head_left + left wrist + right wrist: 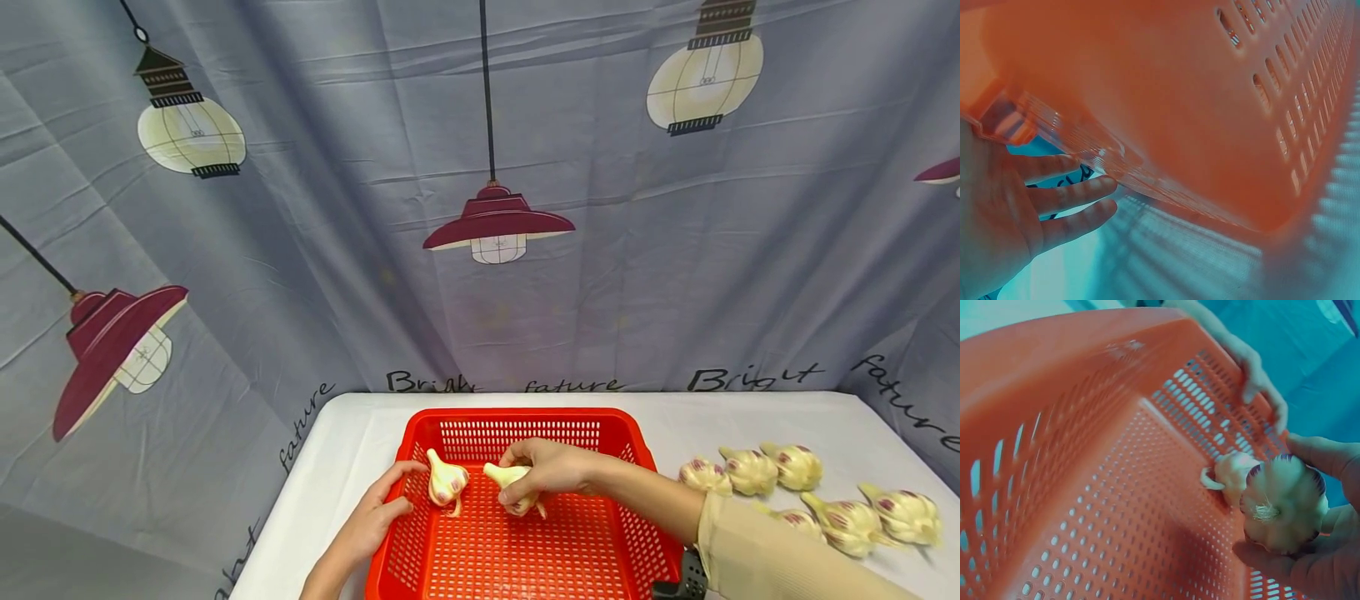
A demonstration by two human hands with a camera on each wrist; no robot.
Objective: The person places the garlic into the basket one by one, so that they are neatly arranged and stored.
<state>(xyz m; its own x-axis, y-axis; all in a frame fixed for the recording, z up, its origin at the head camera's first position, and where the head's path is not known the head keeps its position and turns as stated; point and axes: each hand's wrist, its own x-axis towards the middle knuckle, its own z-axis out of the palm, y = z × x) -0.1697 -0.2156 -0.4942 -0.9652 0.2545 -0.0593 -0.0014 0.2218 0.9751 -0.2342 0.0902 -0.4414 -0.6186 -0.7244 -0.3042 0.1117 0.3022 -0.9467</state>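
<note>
My right hand point(551, 468) grips a garlic bulb point(507, 476) over the red plastic basket point(525, 562), its stem pointing left. In the right wrist view, the root end of this held garlic faces the camera, with thumb and fingers around its side. Another garlic bulb point(447, 482) lies in the basket by the left wall, stem toward the back. My left hand point(366, 518) holds the basket's left rim, thumb and forefinger over the edge. Several straight fingers point(1075, 197) of that hand show outside the wall in the left wrist view.
Several more garlic bulbs point(846, 523) lie in two rows on the white table point(341, 450), right of the basket. A grey curtain point(517, 325) printed with lamps hangs behind the table. My right forearm crosses the basket's right rim.
</note>
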